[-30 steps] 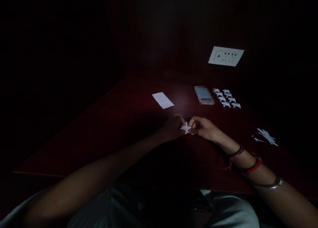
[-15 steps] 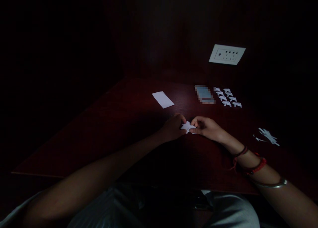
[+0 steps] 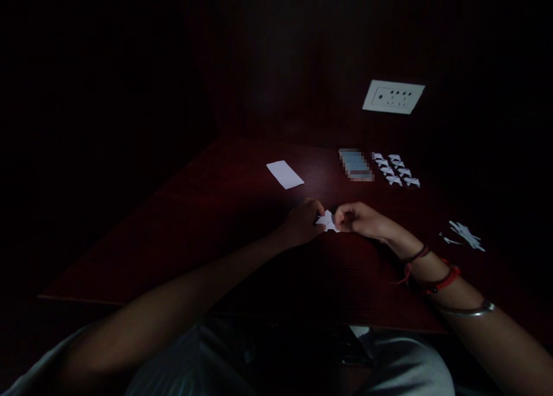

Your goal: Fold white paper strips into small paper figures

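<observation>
A small folded piece of white paper [image 3: 328,220] with several points is held between my two hands, just above or on the dark red table [image 3: 173,229]. My left hand [image 3: 305,220] pinches its left side between thumb and finger. On the paper's right side, my right hand [image 3: 360,219] grips with thumb and curled fingers, which cover that edge. Beyond my hands lies a flat stack or sheet of white paper [image 3: 285,174]. Farther right, several folded white paper shapes [image 3: 393,168] sit in two rows.
A blurred-out flat rectangular object [image 3: 355,164] lies beside the folded shapes. Thin white paper strips [image 3: 466,235] are piled at the right. A white socket plate [image 3: 393,96] is on the wall behind. The table's front edge runs just before my lap.
My right thumb and fingers have drawn closer together on the paper's right edge. My left hand keeps its pinch. The whole view has shifted slightly.
</observation>
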Demonstrator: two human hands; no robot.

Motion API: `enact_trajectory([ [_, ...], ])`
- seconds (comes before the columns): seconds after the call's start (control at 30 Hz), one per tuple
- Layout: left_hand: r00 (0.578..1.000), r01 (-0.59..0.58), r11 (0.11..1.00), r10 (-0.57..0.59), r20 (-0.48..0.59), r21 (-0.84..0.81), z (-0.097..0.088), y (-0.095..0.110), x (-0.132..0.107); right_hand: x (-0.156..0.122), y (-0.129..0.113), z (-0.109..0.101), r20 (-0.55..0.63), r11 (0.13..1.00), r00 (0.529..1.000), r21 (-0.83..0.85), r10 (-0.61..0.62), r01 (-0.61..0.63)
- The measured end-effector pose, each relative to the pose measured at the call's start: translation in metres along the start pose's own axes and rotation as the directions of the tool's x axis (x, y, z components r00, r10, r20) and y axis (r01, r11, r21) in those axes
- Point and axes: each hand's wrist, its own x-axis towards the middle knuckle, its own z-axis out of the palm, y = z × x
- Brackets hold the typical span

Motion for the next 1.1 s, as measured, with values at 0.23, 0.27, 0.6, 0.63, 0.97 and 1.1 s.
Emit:
enact_trajectory([
  [0.23,0.993,-0.116,0.988,0.113,0.039,0.099,-0.004,0.004,-0.008,-0.005,0.001,-0.003,-0.009,0.998,1.0,0.06,0.022,-0.022],
  [0.27,0.99,-0.134,0.983,0.129,0.051,0.124,-0.005,0.005,-0.009,-0.006,0.002,-0.004,-0.026,0.998,0.999,0.057,0.022,-0.02],
  [0.6,0.968,-0.203,0.97,0.178,0.176,0.133,-0.027,0.014,-0.008,-0.008,0.013,-0.017,-0.021,0.951,0.985,-0.265,-0.173,0.162],
  [0.63,0.962,-0.218,0.966,0.19,0.195,0.139,-0.028,0.012,-0.009,-0.009,0.013,-0.017,-0.004,0.937,0.979,-0.289,-0.204,0.194],
  [0.97,0.892,-0.404,0.889,0.33,0.308,0.218,-0.031,0.004,-0.011,-0.008,0.011,-0.015,-0.167,0.856,0.929,-0.467,-0.331,0.222],
  [1.1,0.879,-0.435,0.878,0.367,0.304,0.199,-0.031,0.003,-0.009,-0.007,0.011,-0.014,-0.163,0.86,0.926,-0.452,-0.34,0.236],
])
